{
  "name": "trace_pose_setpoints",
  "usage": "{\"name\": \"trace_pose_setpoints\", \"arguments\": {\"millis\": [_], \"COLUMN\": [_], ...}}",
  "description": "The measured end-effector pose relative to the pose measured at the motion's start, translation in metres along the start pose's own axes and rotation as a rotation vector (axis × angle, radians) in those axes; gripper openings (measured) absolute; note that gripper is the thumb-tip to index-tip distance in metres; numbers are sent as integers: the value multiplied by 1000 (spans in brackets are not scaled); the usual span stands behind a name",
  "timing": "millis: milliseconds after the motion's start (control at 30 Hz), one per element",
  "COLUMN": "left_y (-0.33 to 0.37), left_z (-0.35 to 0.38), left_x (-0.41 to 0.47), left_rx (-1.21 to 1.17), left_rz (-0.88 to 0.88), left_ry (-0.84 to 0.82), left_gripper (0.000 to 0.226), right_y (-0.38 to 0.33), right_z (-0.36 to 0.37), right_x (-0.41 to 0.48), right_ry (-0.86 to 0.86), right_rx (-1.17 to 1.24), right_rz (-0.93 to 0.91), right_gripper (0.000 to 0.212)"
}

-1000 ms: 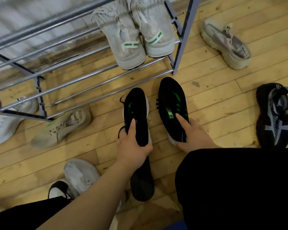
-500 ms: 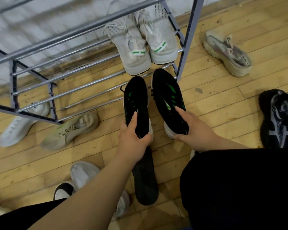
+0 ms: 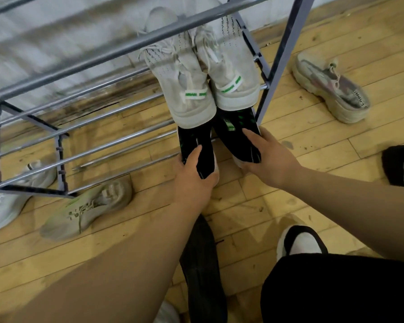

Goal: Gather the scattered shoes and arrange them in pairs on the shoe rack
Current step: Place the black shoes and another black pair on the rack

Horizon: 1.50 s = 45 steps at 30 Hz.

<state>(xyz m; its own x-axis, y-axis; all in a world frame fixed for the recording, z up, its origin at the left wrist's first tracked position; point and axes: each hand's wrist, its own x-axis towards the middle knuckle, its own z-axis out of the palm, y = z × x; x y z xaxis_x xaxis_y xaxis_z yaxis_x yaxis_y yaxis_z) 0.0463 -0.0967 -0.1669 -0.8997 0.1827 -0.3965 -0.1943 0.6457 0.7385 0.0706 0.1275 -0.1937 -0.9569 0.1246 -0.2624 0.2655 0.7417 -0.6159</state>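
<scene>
My left hand [image 3: 193, 177] grips the heel of one black shoe with green marks [image 3: 197, 145]. My right hand [image 3: 268, 157] holds the heel of its twin [image 3: 238, 131]. Both shoes lie side by side on the bottom rails of the metal shoe rack [image 3: 107, 145], their toes hidden under a pair of beige knit sneakers [image 3: 203, 75] on the shelf above, at the rack's right end.
Loose shoes lie on the wooden floor: a beige-green sneaker [image 3: 89, 208], a white one [image 3: 7, 201] at far left, a chunky grey-pink one [image 3: 331, 87] at right, a black-grey one [image 3: 401, 166] at the right edge. A black insole [image 3: 203, 271] lies by my legs.
Both hands pushed the black pair forward from the floor onto the rack's bottom rails, under the beige pair. The view moved closer to the rack.
</scene>
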Motion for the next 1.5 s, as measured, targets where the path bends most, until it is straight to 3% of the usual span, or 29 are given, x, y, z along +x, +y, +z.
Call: {"name": "trace_pose_setpoints", "arguments": {"millis": [233, 700, 1267, 1400, 1500], "left_y": [-23, -12, -24, -17, -17], "left_z": [-3, 7, 3, -6, -6], "left_x": [7, 23, 52, 50, 42], "left_rx": [141, 200, 240, 282, 134], "left_rz": [79, 158, 185, 156, 92], "left_ry": [-124, -2, 68, 55, 59], "left_gripper": [103, 86, 92, 93, 87], "right_y": [9, -18, -8, -10, -12], "right_z": [14, 7, 14, 8, 2], "right_x": [-6, 10, 16, 15, 7], "right_ry": [49, 173, 154, 158, 158], "right_rx": [-1, 137, 167, 296, 472], "right_rz": [8, -18, 48, 80, 142], "right_gripper": [93, 72, 79, 86, 75]}}
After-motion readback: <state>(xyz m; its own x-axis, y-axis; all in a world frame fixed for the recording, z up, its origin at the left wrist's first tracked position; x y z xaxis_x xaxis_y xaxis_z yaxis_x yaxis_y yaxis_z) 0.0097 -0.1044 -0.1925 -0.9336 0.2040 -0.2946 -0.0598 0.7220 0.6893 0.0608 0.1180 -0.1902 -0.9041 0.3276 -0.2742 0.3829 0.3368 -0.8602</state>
